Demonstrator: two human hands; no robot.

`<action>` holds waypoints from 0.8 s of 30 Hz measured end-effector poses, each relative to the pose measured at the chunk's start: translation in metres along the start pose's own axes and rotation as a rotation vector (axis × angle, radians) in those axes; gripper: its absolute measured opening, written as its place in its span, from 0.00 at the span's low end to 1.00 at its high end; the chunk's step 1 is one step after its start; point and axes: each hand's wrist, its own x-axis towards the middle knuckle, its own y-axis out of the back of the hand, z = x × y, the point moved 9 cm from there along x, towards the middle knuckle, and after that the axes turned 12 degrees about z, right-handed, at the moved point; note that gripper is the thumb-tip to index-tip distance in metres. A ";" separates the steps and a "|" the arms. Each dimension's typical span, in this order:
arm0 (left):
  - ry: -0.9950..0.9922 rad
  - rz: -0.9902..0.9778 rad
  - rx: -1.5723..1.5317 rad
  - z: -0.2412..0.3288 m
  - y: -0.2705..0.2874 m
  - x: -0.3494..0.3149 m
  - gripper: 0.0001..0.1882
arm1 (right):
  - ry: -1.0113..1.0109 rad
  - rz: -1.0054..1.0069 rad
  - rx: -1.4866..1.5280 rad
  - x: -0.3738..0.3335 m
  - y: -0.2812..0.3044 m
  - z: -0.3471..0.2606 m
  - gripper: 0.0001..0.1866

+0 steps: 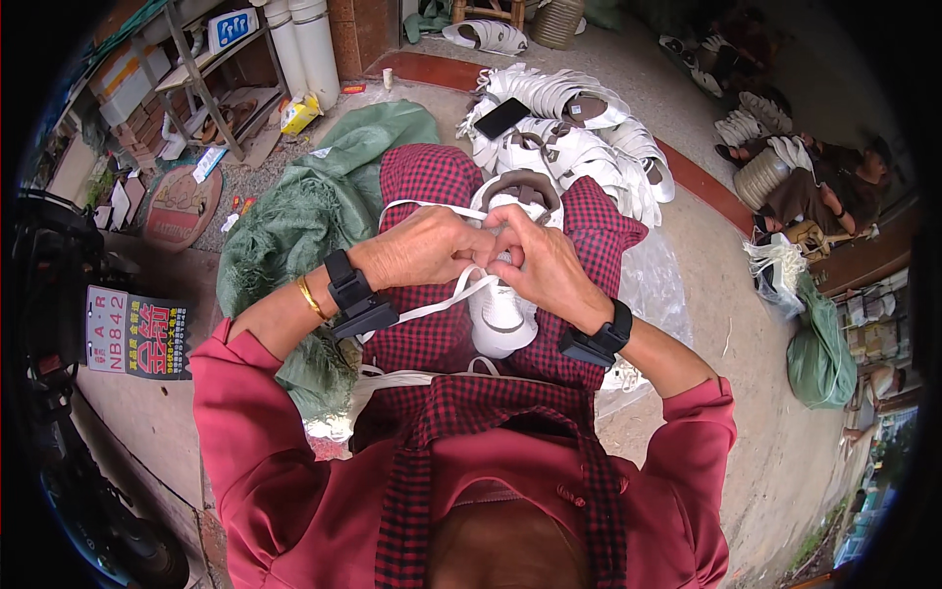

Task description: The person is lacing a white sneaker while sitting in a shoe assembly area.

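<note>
A white shoe [502, 324] with a brown collar lining lies between my knees on the red-and-black checked apron [432, 329], toe toward me. My left hand [424, 245] is closed at the shoe's left side, its fingertips pinching a white shoelace [440, 306]. From the right, my right hand [546, 263] bends over the shoe's throat, thumb and forefinger pinched on the lace too. One lace length arches behind my left hand toward the collar; another trails down to the left across the apron. The fingertips cover most of the eyelets.
Beyond my knees lies a heap of white shoe uppers [608, 157] with a black phone [500, 119] on it. A green sack [285, 221] spreads at my left. Farther left stands a parked motorbike [59, 412]. Another person [834, 187] sits at the far right beside more uppers.
</note>
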 end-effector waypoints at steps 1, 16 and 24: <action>-0.035 0.062 -0.005 0.002 0.004 -0.002 0.08 | 0.042 0.015 -0.012 0.000 -0.001 -0.001 0.27; 0.010 0.102 -0.001 0.005 0.005 -0.013 0.08 | 0.040 0.263 -0.499 -0.019 0.161 0.029 0.07; 0.157 0.026 -0.069 0.007 0.007 -0.015 0.18 | -0.281 0.468 -0.701 -0.119 0.277 0.216 0.10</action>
